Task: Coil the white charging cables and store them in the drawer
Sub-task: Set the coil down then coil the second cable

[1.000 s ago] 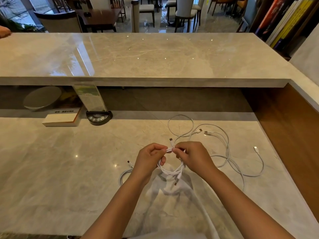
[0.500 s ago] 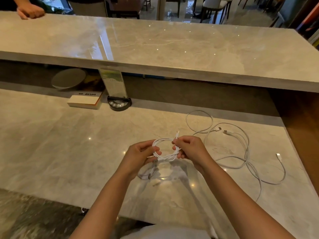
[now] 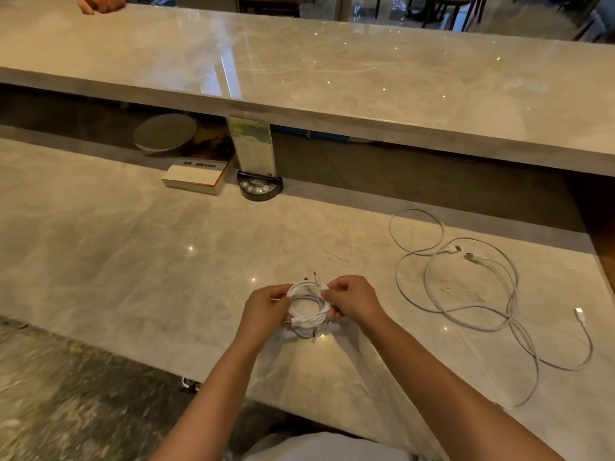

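A white charging cable wound into a small coil [image 3: 309, 314] hangs just above the marble counter [image 3: 133, 261]. My left hand [image 3: 266, 311] grips the coil's left side and my right hand [image 3: 354, 299] pinches its right side; plug ends stick up from the top. To the right, loose white cables [image 3: 466, 294] lie tangled flat on the counter, with plugs showing at several ends. No drawer is visible in this view.
A raised marble ledge [image 3: 332, 78] runs across the back. Under it stand a white box [image 3: 193, 178], a round grey dish [image 3: 164, 133], and a sign holder on a black button base [image 3: 259, 188]. Another person's hand [image 3: 100, 3] rests on the ledge, far left.
The cable went from loose loops between my hands to a tight, finished coil. The view swung left and tilted down, so the loose cables now sit further right.
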Available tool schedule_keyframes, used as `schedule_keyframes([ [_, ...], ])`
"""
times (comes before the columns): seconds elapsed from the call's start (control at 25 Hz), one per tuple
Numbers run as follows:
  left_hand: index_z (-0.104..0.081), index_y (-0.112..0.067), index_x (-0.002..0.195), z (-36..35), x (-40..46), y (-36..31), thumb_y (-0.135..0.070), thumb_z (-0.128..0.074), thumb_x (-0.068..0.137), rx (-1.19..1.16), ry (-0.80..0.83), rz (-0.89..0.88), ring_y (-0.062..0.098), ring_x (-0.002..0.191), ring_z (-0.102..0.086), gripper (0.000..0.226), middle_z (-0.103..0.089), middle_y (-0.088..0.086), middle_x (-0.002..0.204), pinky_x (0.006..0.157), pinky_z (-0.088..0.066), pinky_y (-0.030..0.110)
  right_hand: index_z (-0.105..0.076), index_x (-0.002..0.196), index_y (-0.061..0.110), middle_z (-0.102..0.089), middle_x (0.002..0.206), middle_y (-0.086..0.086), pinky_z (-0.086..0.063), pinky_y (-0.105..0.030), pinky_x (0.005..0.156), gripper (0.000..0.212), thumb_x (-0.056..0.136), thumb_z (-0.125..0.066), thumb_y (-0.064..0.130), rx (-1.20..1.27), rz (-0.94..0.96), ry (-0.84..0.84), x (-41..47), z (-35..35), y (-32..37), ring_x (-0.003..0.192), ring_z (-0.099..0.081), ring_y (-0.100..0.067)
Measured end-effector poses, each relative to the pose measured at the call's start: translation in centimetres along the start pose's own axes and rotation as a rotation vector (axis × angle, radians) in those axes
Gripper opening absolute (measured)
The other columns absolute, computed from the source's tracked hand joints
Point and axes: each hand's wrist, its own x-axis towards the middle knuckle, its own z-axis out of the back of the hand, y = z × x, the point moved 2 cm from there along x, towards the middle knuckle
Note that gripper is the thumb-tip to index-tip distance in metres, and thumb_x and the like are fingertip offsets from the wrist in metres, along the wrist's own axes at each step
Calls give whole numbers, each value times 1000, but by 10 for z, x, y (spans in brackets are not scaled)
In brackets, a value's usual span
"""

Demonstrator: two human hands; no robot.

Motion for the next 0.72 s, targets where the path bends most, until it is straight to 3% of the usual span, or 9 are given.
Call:
schedule_keyframes([
  [0.16, -73, -13, 100, -4, 3, 17, 1, -56, 83, 164, -58, -7, 21, 75, -63, 28, -70, 8, 83, 72, -52, 36, -67, 82, 6, -59, 49, -3, -49, -17, 47, 8, 81, -63, 12, -174, 18, -59, 7, -14, -9, 37, -55, -7],
  [0.28, -73, -12, 98, -6, 1, 18, 3, -58, 81, 185, -59, -76, 14, 64, -56, 26, -64, 6, 75, 61, -44, 25, -62, 77, 13, -61, 61, -3, -46, -23, 55, 3, 79, -63, 15, -279, 77, -102, 8, -17, -14, 56, -60, -16],
  [0.36, -73, -12, 99, -5, 4, 20, 2, -60, 81, 185, -46, -72, 9, 63, -55, 27, -65, 5, 76, 62, -45, 22, -59, 75, 17, -59, 66, -2, -39, -24, 53, 6, 79, -63, 15, -310, 124, -111, 6, -19, -20, 66, -56, -18],
  [0.52, -71, -9, 103, 0, 16, 25, -2, -64, 80, 192, 10, 22, 13, 71, -60, 25, -68, 5, 82, 77, -52, 35, -57, 76, 17, -52, 63, 2, -34, -24, 51, 8, 81, -63, 16, -320, 182, -126, 5, -22, -25, 67, -52, -18],
  [0.72, -65, -10, 115, 9, 28, 14, -20, -66, 83, 499, 145, 10, 18, 97, -61, 34, -68, 8, 109, 80, -43, 23, -66, 86, 13, -59, 75, 1, -37, -24, 58, 21, 80, -67, 33, -362, 200, -104, 8, -13, -21, 72, -54, -14],
])
